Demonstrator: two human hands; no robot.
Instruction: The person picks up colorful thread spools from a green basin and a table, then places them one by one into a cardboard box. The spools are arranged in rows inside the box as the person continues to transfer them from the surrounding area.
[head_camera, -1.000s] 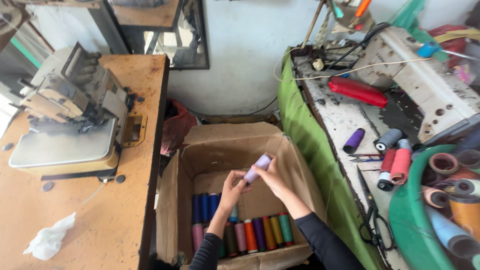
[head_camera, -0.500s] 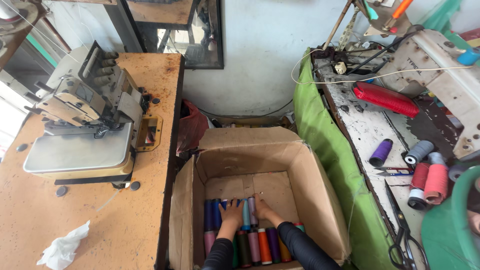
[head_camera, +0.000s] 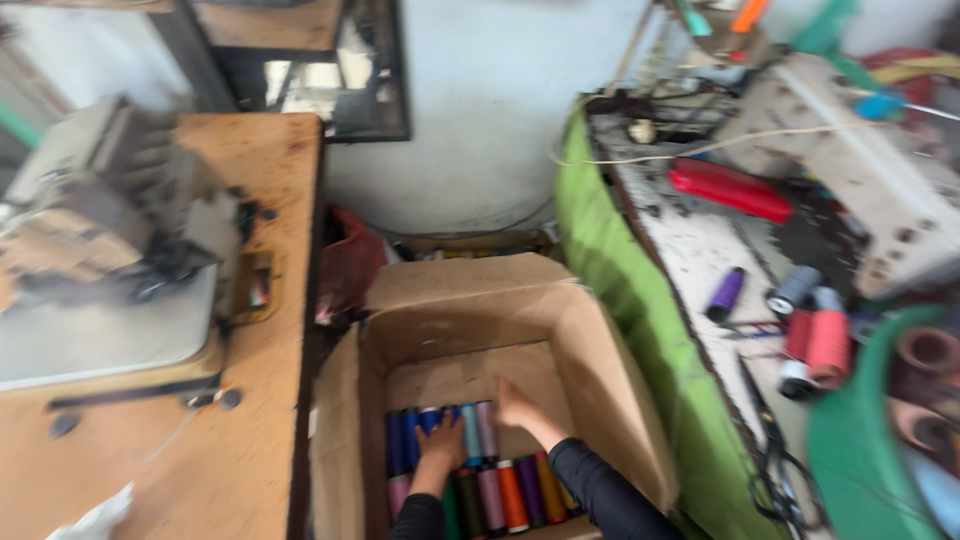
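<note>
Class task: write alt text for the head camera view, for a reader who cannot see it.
Seen from above, a person's left hand and right hand rest on rows of coloured thread spools packed in an open cardboard box on the floor. A sewing machine sits on a wooden table to the left; a cluttered workbench with more spools stands to the right.

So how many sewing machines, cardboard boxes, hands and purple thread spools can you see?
Sewing machines: 2 (left sewing machine, right sewing machine)
Cardboard box: 1
Hands: 2 (left hand, right hand, both down in the box)
Purple spool on the right-hand table: 1
Total: 6
</note>
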